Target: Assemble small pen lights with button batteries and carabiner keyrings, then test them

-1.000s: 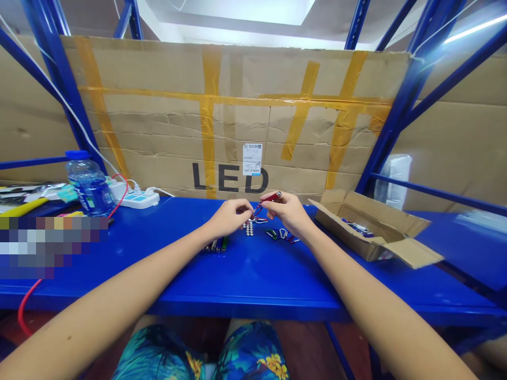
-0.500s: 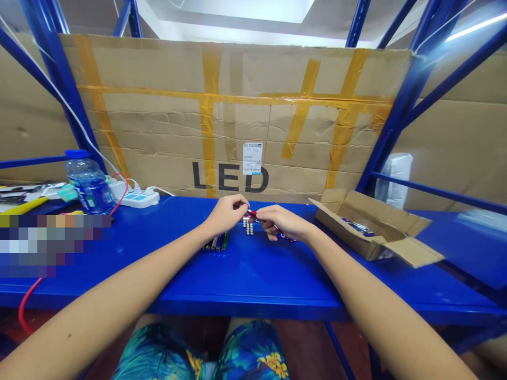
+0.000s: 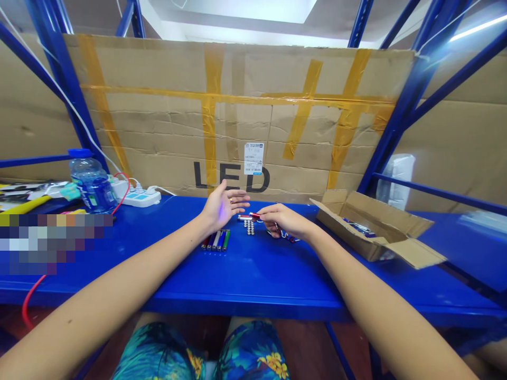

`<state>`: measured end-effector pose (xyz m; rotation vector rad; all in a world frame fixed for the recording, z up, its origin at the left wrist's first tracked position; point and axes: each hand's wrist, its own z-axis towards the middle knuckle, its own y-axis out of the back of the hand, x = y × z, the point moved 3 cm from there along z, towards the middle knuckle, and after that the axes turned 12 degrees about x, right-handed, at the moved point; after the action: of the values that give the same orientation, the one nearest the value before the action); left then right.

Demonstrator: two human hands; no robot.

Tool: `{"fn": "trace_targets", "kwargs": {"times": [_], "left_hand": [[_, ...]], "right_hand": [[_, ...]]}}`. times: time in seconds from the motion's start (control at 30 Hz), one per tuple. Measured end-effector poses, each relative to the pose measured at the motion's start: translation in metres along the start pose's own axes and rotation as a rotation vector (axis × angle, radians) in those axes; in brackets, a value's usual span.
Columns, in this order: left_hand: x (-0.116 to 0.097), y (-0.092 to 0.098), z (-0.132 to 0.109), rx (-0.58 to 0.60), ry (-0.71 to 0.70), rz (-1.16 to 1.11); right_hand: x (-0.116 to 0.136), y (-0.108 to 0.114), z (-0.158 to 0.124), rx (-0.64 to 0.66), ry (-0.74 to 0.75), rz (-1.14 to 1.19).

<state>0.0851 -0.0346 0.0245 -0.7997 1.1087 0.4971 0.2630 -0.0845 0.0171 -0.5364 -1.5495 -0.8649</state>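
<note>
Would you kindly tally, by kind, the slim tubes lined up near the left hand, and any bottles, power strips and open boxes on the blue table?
Slim tubes in view: 5
Bottle: 1
Power strip: 1
Open box: 1
Total: 8

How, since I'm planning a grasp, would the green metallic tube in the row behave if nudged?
The green metallic tube looks slim and rounded, so it may roll, probably rightward, since the other tubes lie on its left. Its glossy surface could be slippery.
</note>
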Motion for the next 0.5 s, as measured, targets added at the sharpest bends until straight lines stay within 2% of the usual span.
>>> {"fn": "trace_targets", "kwargs": {"times": [0.5], "left_hand": [[0.004,-0.0047,-0.0016,0.041,0.001,0.008]], "right_hand": [[0.001,0.0012,-0.0009,-0.025,-0.034,-0.017]]}}
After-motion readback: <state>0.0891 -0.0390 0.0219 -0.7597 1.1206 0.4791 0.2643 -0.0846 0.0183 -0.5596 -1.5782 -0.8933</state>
